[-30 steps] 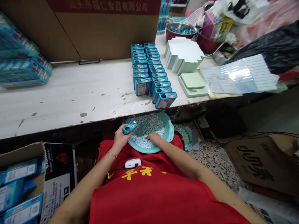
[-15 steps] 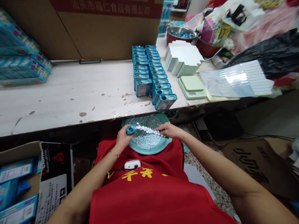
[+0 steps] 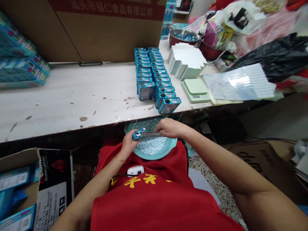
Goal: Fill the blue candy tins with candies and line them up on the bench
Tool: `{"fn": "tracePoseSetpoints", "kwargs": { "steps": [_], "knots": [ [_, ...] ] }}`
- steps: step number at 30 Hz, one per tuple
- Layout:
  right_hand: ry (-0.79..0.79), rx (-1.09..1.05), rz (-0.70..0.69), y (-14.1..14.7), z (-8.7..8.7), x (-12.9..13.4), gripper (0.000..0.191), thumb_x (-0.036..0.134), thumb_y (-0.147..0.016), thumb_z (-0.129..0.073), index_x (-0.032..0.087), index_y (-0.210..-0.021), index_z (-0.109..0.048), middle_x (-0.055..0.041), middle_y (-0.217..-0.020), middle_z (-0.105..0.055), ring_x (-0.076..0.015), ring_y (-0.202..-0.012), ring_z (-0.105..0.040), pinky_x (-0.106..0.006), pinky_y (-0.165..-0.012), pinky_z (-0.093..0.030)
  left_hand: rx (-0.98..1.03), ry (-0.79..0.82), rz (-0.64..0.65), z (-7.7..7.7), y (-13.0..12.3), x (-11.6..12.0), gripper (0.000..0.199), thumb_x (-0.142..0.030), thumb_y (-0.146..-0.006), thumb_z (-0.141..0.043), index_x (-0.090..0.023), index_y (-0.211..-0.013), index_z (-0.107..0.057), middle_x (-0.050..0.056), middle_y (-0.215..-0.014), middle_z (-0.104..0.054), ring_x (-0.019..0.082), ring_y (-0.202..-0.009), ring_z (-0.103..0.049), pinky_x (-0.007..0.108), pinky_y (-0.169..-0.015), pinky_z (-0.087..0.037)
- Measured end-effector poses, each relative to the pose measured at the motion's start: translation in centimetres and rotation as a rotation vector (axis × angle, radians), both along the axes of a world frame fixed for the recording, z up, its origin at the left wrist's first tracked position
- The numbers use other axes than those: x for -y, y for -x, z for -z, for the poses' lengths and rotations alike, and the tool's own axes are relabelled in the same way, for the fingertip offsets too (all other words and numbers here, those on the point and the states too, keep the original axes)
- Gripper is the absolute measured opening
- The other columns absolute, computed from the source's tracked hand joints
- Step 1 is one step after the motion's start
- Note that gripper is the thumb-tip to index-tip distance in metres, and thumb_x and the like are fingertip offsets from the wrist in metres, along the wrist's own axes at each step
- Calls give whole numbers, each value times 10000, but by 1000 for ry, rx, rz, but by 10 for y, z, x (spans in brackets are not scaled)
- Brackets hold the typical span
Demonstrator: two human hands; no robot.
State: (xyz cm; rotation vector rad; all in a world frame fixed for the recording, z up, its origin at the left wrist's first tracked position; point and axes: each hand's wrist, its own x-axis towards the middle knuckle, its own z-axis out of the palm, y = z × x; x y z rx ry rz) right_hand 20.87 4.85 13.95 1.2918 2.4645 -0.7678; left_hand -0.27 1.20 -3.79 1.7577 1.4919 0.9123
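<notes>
My left hand (image 3: 129, 142) is closed around a small blue tin (image 3: 139, 134), tilted over the basin, with white pieces at its opening. A clear scoop (image 3: 151, 134) reaches from the tin's opening to my right hand (image 3: 167, 127), whose fingers pinch its other end. Few white pieces, if any, show in the scoop. Beneath both hands a pale green basin (image 3: 160, 155) holds many small white pieces (image 3: 150, 146). Two rows of blue tins (image 3: 169, 106) stand upright on the white table (image 3: 101, 99), just beyond the basin.
Right of the tins are stacked white cards (image 3: 187, 59), a pale green scale (image 3: 196, 90) and plastic sheets (image 3: 240, 81). A large carton (image 3: 108, 35) stands at the back. An open box (image 3: 21, 157) of blue packs sits low on the left.
The row of white pieces on the scoop has gone, and white pieces now show at the tin's opening. My right hand has risen slightly and moved left.
</notes>
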Motion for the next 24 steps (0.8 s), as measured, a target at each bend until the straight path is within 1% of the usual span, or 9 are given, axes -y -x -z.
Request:
{"fn": "tracePoseSetpoints", "kwargs": {
  "steps": [3, 6, 7, 10, 13, 16, 19, 22, 24],
  "knots": [
    [73, -136, 125, -31, 22, 9, 330, 128, -718, -438, 172, -906, -707, -29, -781, -682, -133, -692, -565, -210, -592, -364, 81, 36, -11, -2, 9, 3, 392, -264, -650, -648, -185, -1023, -561, 55, -973, -630, 192, -893, -597, 319, -822, -460],
    [134, -153, 327, -50, 78, 13, 372, 162, -789, -402, 170, -1081, -632, -16, -803, -677, -129, -673, -579, -206, -588, -403, 154, 63, -15, -5, 16, 7, 410, -293, -645, -658, -177, -1025, -557, 60, -972, -630, 194, -891, -602, 316, -812, -464],
    [95, -94, 364, -49, 101, 14, 380, 149, -799, -393, 178, -1105, -616, -25, -841, -679, -135, -710, -591, -209, -618, -416, 174, 71, -18, -5, 17, 8, 414, -298, -641, -662, -174, -1022, -556, 58, -962, -632, 191, -882, -604, 311, -805, -467],
    [-29, 100, 343, -26, 161, 20, 386, 85, -807, -375, 169, -1100, -612, -112, -1037, -643, -193, -907, -591, -259, -739, -426, 194, 80, -53, -8, 19, 9, 412, -313, -637, -666, -165, -1006, -557, 45, -920, -637, 171, -836, -608, 291, -774, -473],
    [3, 127, 285, 5, 198, 31, 370, 59, -812, -354, 113, -1052, -631, -186, -1061, -622, -247, -969, -575, -318, -784, -422, 159, 69, -87, -12, 20, 10, 415, -321, -634, -672, -163, -1000, -558, 39, -905, -637, 157, -817, -601, 280, -767, -471],
    [74, 96, 220, 17, 214, 39, 332, 101, -816, -395, 134, -1016, -658, -164, -1025, -645, -255, -970, -577, -322, -791, -422, 144, 65, -130, -14, 23, 10, 424, -321, -624, -682, -160, -995, -556, 35, -889, -638, 148, -796, -596, 275, -761, -471],
    [158, 40, 189, 7, 219, 36, 295, 150, -773, -493, 202, -996, -679, -80, -982, -678, -222, -936, -595, -267, -773, -428, 150, 74, -164, -14, 25, 9, 429, -322, -616, -686, -158, -990, -555, 30, -859, -632, 142, -764, -587, 275, -742, -473],
    [232, -31, 197, -12, 216, 30, 363, 118, -718, -534, 243, -1031, -671, -1, -979, -689, -171, -901, -605, -207, -751, -428, 197, 96, -166, -10, 26, 9, 437, -330, -615, -685, -161, -995, -549, 25, -843, -625, 141, -751, -584, 281, -737, -477],
    [260, -78, 212, -23, 207, 27, 412, 110, -704, -537, 241, -1078, -649, 17, -1003, -682, -157, -893, -603, -195, -747, -430, 235, 108, -163, -9, 27, 8, 445, -335, -614, -683, -162, -1000, -544, 25, -840, -622, 143, -755, -587, 286, -743, -479]
  ]
}}
